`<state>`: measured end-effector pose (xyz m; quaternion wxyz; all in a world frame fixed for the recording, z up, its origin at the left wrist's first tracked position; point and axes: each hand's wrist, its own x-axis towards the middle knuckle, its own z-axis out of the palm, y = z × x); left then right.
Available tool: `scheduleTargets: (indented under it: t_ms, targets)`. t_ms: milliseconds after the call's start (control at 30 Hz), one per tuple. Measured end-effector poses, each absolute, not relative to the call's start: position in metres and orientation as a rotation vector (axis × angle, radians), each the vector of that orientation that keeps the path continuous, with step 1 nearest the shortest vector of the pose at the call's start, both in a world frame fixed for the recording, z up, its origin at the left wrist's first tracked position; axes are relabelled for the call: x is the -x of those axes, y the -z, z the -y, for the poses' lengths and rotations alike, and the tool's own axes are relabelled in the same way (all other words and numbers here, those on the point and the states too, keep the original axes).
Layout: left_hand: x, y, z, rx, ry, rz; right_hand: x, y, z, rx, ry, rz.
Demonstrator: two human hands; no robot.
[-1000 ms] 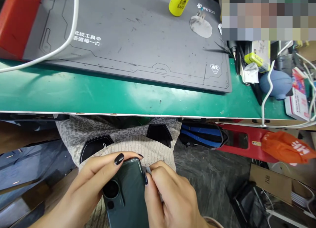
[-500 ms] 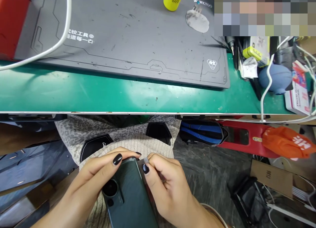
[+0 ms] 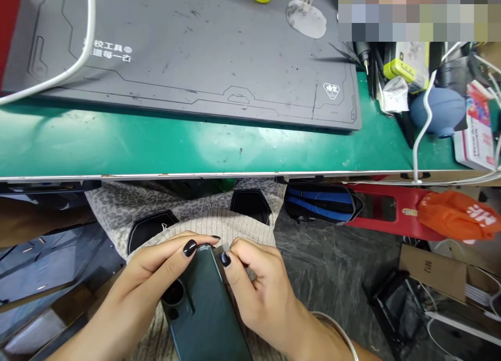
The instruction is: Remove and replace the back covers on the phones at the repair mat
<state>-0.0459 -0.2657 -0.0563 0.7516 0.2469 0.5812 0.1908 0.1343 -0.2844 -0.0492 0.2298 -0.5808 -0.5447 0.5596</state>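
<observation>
A dark green smartphone (image 3: 211, 303) is held over the lap, its back with the round camera lenses facing up. My left hand (image 3: 156, 269) grips its upper left corner, the thumb near the edge of the back and the fingers over the top end. At the phone's upper right edge my right hand (image 3: 258, 285) is closed in a pinch. A small thin greyish, see-through piece (image 3: 224, 248) pokes out between its thumb and forefinger. Whether that piece touches the phone is too small to tell. The phone's screen side and lower end are out of sight.
Just ahead runs the front edge of a green bench mat (image 3: 188, 147) with a grey work pad (image 3: 195, 53) on it. A white cable (image 3: 89, 32) crosses the pad. To the right lie a blue air blower (image 3: 438, 110), a box (image 3: 475, 131) and more cables.
The view has shifted slightly, so the bench sits a little higher in it. Both hands keep their hold, and the right fingertips remain at the phone's upper right edge.
</observation>
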Motion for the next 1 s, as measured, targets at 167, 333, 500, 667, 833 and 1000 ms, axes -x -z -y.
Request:
scheduleTargets:
  t_ms: [167,333,500,667,833,1000]
  targets:
    - [0.048,0.059,0.270,-0.565,-0.380,-1.266,-0.137,0.051,0.283,1.545,-1.731,1.366]
    - [0.049,0.062,0.271,-0.461,-0.370,-1.293,-0.136,0.063,0.288,1.407,-1.952,1.052]
    - [0.048,0.064,0.274,-0.382,-0.370,-1.287,-0.131,0.073,0.290,1.308,-2.032,0.871]
    - [0.046,0.060,0.271,-0.330,-0.368,-1.286,-0.131,0.074,0.288,1.277,-2.020,0.864]
    - [0.047,0.054,0.267,-0.204,-0.490,-1.222,-0.141,0.065,0.280,1.486,-1.753,1.286]
    - [0.045,0.073,0.295,-0.358,-0.611,-1.264,-0.148,0.053,0.270,1.515,-1.524,1.622]
